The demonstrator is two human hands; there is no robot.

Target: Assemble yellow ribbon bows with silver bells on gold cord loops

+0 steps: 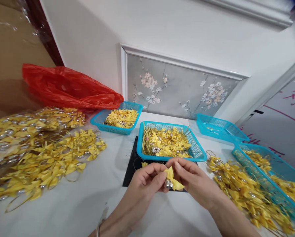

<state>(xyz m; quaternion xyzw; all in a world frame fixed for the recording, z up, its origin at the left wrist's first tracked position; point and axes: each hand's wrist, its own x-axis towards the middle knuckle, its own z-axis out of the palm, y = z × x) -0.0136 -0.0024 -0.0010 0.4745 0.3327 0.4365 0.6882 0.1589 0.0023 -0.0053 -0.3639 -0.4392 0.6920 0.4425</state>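
Note:
My left hand (145, 182) and my right hand (193, 179) meet low in the middle, above a black mat (130, 168). Both pinch one small yellow ribbon bow with a silver bell (171, 180) between their fingertips. Just behind them stands a blue basket (196, 152) holding yellow bows, silver bells and gold loops.
A pile of finished yellow bows (48, 161) lies at the left, with bagged ones (11, 131) and a red plastic bag (68, 87) behind. Another blue basket of bows (100, 120) sits at the back. More bows (243, 191) and blue baskets (273, 161) lie at the right, one nearly bare (220, 126).

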